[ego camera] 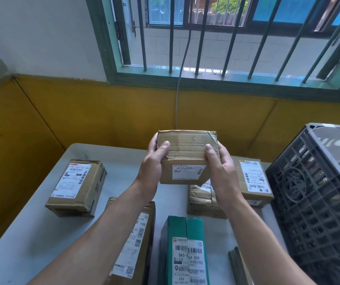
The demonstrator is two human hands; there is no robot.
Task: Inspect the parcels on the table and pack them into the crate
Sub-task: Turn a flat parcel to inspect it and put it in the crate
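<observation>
Box (185, 161) held above the table (31, 233)

I see the left hand (152, 159) gripping its left side and the right hand (219, 163) gripping its right side. More parcels (76, 186) lie below on the table. The dark crate (317, 202) stands at the right.

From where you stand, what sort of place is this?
Likely a small parcel-handling room: cardboard parcels with shipping labels lie on a grey table, and a dark plastic crate stands at its right. A barred window is behind.
</observation>
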